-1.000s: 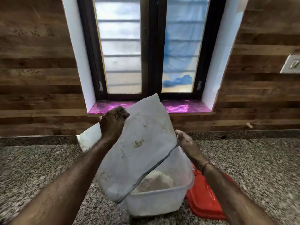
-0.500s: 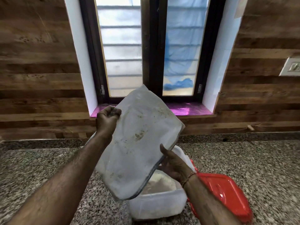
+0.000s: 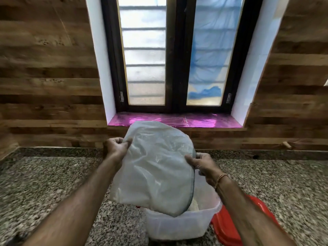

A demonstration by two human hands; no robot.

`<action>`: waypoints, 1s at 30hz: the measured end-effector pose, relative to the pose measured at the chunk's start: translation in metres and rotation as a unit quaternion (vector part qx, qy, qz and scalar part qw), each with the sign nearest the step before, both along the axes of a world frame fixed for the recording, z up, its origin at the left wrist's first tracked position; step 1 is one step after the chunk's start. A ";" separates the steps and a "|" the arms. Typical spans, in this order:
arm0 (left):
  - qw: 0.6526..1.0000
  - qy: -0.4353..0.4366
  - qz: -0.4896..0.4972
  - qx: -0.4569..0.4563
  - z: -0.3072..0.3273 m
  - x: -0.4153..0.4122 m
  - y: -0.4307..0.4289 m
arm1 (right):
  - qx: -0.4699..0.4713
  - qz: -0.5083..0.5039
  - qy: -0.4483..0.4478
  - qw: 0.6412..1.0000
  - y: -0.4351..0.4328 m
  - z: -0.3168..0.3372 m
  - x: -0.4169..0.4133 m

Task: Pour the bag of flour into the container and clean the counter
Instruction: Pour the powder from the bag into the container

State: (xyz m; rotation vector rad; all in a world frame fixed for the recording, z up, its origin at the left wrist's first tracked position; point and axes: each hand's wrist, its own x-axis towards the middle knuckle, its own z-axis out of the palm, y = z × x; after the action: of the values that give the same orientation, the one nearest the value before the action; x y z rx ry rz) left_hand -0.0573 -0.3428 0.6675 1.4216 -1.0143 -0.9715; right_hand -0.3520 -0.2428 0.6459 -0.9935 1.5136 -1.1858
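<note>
Bag hangs tilted over the container, its lower end dipping inside the rim, apparently so that the flour drops in and not onto the bench. The left hand pinches the bag's raised top corner, fingers curled round the plastic; lifting that end probably drives the contents downhill. The right hand grips the bag's right edge, likely to steer it and keep the mouth over the tub. A pale heap of flour shows inside the container, just past the bag's edge. The lid lies on the bench right beside the container, out of the pour's way.

Count: one bag, one container, one lid, two hands, both holding the bag. Whether any flour has spilled on the bench I cannot tell.
</note>
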 end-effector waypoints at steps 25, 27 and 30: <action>0.991 -0.057 0.098 -0.072 -0.006 0.114 0.033 | -0.036 0.115 -0.025 0.992 -0.060 0.020 0.083; 0.995 -0.050 0.078 -0.041 -0.014 0.139 0.039 | -0.031 0.108 -0.037 0.993 -0.065 0.010 0.113; 0.997 -0.053 0.058 0.019 -0.043 0.177 0.040 | -0.050 0.083 -0.006 0.995 -0.082 -0.008 0.158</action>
State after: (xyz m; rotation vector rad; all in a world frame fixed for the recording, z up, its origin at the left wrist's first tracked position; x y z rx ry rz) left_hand 0.1199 -0.3033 0.6246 1.5588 -0.9827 -0.8419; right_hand -0.1937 -0.3250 0.6384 -1.1540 1.3443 -1.1556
